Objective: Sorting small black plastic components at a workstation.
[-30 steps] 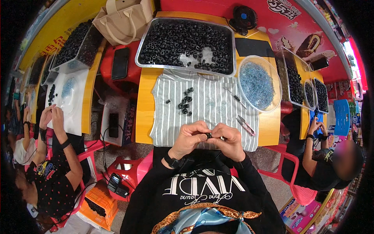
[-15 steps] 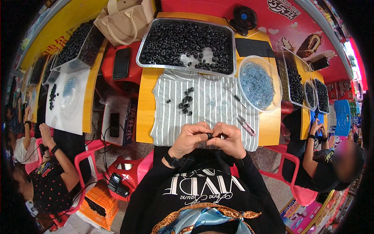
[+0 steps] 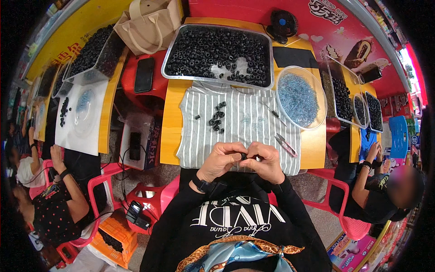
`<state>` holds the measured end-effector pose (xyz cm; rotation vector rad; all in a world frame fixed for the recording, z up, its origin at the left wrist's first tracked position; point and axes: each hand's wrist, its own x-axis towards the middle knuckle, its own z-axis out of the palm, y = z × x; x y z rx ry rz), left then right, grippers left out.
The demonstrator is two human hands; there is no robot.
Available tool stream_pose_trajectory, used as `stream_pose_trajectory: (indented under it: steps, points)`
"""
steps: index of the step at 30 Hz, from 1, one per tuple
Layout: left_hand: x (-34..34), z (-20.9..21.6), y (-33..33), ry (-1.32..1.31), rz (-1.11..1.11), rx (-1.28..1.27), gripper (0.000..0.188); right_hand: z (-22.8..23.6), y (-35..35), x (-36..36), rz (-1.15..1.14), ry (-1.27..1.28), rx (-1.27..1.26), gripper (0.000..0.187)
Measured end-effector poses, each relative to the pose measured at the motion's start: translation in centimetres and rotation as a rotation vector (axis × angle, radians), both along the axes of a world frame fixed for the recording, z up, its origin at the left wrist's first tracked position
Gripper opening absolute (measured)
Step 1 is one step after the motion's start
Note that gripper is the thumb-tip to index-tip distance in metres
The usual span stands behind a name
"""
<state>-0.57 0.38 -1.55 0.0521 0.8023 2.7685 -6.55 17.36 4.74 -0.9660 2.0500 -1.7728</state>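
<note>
My left hand (image 3: 221, 162) and my right hand (image 3: 264, 163) meet near the front edge of the table, both closed in a pinch. Between their fingertips is a small black ring-shaped part (image 3: 244, 156), mostly covered by the fingers. Beneath them a grey cloth with white stripes (image 3: 195, 145) covers the tabletop. Several loose black ring-shaped parts (image 3: 217, 121) lie on it, beyond my left hand. To the right on the cloth are small snips with pink handles (image 3: 287, 146) and a slim pointed tool with a dark grip (image 3: 275, 113).
A clear tray (image 3: 272, 63) of black rings stands at the back, beside a round tub of tiny blue pieces (image 3: 298, 97). A black fan (image 3: 282, 25) and a beige bag (image 3: 149, 29) are farther back. A phone (image 3: 144, 75) lies on a red stool. People sit at tables on both sides.
My hands stay in nearly the same place, with only slight finger movement around the black part. The hands of the person on the right have shifted a little.
</note>
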Motion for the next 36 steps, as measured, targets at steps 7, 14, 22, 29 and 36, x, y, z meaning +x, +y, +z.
stream_pose_trajectory:
  steps: [7,14,22,29,36]
  points:
    - [0.0,0.4,0.2,-0.021,0.010,0.008,0.018,0.8,0.1,0.8,-0.056,-0.006,0.018,0.021]
    - [0.0,0.3,0.2,0.006,0.035,-0.019,0.016,0.2,0.3,0.8,-0.048,0.010,0.007,0.022]
    - [0.1,0.3,0.3,0.080,0.058,-0.155,0.013,-0.6,0.9,0.6,-0.011,-0.015,0.070,0.022]
    - [-0.1,-0.1,0.6,0.165,0.083,-0.254,0.013,-0.9,1.1,1.3,-0.055,-0.070,0.083,0.022]
    - [-0.3,0.5,0.5,0.058,0.016,-0.058,0.020,-0.5,0.8,1.3,-0.128,0.007,0.068,0.022]
